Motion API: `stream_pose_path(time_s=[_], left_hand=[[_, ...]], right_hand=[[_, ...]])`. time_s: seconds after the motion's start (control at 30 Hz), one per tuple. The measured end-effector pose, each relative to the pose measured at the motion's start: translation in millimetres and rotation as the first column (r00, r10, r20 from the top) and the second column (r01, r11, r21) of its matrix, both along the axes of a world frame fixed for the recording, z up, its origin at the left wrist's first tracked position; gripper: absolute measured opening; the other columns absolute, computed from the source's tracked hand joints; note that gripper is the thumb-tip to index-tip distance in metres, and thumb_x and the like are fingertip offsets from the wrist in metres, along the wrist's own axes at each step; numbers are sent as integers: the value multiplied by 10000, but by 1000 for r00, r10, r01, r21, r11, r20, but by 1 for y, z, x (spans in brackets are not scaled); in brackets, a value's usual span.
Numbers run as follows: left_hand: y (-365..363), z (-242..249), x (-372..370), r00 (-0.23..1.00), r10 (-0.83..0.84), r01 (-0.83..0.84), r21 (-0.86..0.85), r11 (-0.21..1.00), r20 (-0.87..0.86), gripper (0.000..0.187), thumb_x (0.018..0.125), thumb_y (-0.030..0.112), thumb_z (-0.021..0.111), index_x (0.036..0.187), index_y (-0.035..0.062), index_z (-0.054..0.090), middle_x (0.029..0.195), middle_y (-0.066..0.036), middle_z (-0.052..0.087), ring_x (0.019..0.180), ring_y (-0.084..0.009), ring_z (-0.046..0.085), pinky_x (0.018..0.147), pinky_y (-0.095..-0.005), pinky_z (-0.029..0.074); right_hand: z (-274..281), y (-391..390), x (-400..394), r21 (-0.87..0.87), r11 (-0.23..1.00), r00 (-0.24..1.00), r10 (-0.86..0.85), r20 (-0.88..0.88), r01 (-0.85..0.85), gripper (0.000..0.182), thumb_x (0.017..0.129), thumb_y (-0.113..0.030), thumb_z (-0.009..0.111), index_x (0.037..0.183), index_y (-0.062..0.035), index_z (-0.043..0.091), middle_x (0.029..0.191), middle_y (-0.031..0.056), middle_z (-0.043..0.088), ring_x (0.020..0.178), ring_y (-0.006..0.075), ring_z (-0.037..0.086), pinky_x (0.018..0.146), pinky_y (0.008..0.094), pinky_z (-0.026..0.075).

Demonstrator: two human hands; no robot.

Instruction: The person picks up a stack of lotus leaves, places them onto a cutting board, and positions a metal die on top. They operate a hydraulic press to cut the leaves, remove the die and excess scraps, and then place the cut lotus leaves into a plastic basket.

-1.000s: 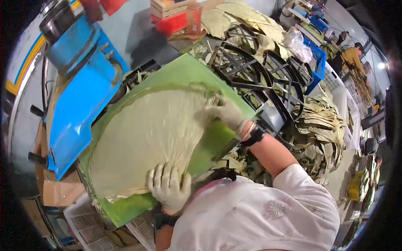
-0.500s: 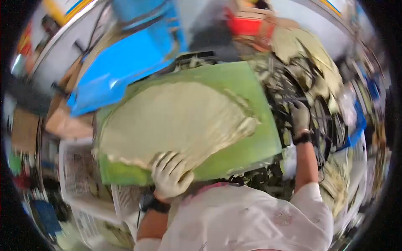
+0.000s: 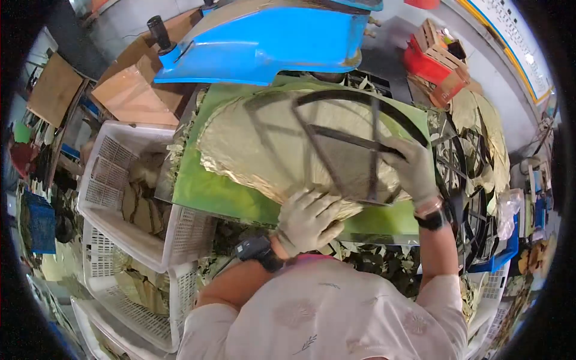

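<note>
A pale beige sheet of leather-like material (image 3: 240, 138) lies over a green cutting board (image 3: 210, 191). My gloved left hand (image 3: 309, 219) rests on its near edge with fingers stretched out and the thumb apart. In my gloved right hand (image 3: 413, 170) is a bar of a black, curved cutting die (image 3: 348, 140), an open frame with cross bars. The die stands over the right half of the sheet, and dark shadows of its bars fall on the material.
A blue press head (image 3: 270, 45) extends over the board's far edge. More black cutting dies (image 3: 462, 174) and beige pieces are heaped at the right. White plastic baskets (image 3: 99, 192) with cut pieces stand at the left, below a cardboard box (image 3: 135, 93). Scraps lie under the near edge.
My right hand has brought a cutting die from the heap at the right over the sheet. My left hand stays at the sheet's near edge. The view has shifted.
</note>
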State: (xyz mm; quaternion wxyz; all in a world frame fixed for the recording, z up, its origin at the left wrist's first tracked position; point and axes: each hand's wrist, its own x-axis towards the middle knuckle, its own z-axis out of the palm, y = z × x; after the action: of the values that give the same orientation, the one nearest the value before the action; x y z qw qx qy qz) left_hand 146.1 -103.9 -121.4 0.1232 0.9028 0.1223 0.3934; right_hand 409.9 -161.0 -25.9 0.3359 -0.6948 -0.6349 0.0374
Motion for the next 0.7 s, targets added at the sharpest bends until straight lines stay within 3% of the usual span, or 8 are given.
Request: stream_pose_path(time_s=[0.07, 0.1, 0.2, 0.33, 0.47, 0.53, 0.6, 0.7], left_hand=[[-2, -8, -3, 998, -11, 8, -56, 998, -65, 418, 836, 381, 741, 1157, 115, 714, 1169, -44, 702, 1012, -259, 667, 911, -415, 519], [0, -10, -2, 1000, -14, 12, -55, 998, -21, 419, 837, 386, 741, 1153, 112, 715, 1170, -44, 704, 984, -248, 674, 854, -406, 523], [3, -16, 0, 997, -31, 35, -55, 998, 68, 391, 842, 380, 739, 1121, 106, 717, 1176, -66, 704, 982, -261, 679, 840, -411, 525], [6, -16, -3, 995, -57, 62, -58, 996, 77, 373, 826, 375, 759, 1072, 98, 717, 1179, -100, 704, 1046, -303, 687, 845, -429, 535], [4, -22, -1, 995, -46, 54, -92, 994, 89, 399, 821, 370, 770, 1090, 82, 707, 1197, -105, 697, 1101, -302, 678, 859, -453, 535], [4, -21, 0, 995, -48, 54, -70, 996, 84, 397, 820, 363, 771, 1093, 82, 707, 1192, -103, 699, 1102, -296, 674, 866, -453, 533], [2, -17, 0, 996, -65, 68, -46, 997, 64, 396, 818, 356, 773, 1096, 82, 707, 1187, -101, 701, 1103, -289, 671, 873, -453, 531], [1, -8, 3, 999, -29, 30, -36, 999, 45, 381, 807, 315, 771, 1117, 99, 719, 1187, -73, 705, 1085, -252, 654, 901, -424, 520]], right_hand=[[-12, 42, -20, -26, 990, 990, 140, 18, -140, 274, 829, -53, 715, 1093, 16, 727, 1016, 198, 731, 933, 317, 713, 846, 368, 545], [-21, 60, -31, -16, 986, 986, 168, -5, -168, 277, 825, -56, 720, 1094, 15, 726, 1001, 195, 728, 925, 316, 712, 843, 373, 545], [-42, 96, -52, -56, 977, 978, 203, -40, -205, 278, 822, -60, 732, 1090, 11, 726, 970, 180, 725, 919, 308, 709, 840, 378, 543], [-58, 116, -64, -69, 961, 960, 263, -93, -270, 271, 818, -59, 750, 1083, -7, 737, 949, 146, 729, 951, 288, 697, 848, 372, 536], [-67, 121, -71, -134, 970, 976, 186, -114, -201, 278, 820, -78, 758, 1096, -39, 746, 1079, 153, 748, 1038, 290, 692, 895, 386, 537], [-63, 121, -69, -161, 970, 983, 178, -49, -183, 273, 823, -101, 750, 1088, -36, 739, 1090, 155, 749, 1027, 311, 698, 895, 398, 542], [-70, 123, -65, -24, 960, 960, 279, -15, -280, 261, 825, -117, 738, 1077, -48, 738, 1052, 147, 749, 986, 330, 700, 876, 406, 549], [-75, 123, -62, -69, 964, 966, 255, -30, -257, 263, 796, -184, 757, 1043, -97, 737, 995, 134, 741, 940, 345, 694, 840, 435, 554]])
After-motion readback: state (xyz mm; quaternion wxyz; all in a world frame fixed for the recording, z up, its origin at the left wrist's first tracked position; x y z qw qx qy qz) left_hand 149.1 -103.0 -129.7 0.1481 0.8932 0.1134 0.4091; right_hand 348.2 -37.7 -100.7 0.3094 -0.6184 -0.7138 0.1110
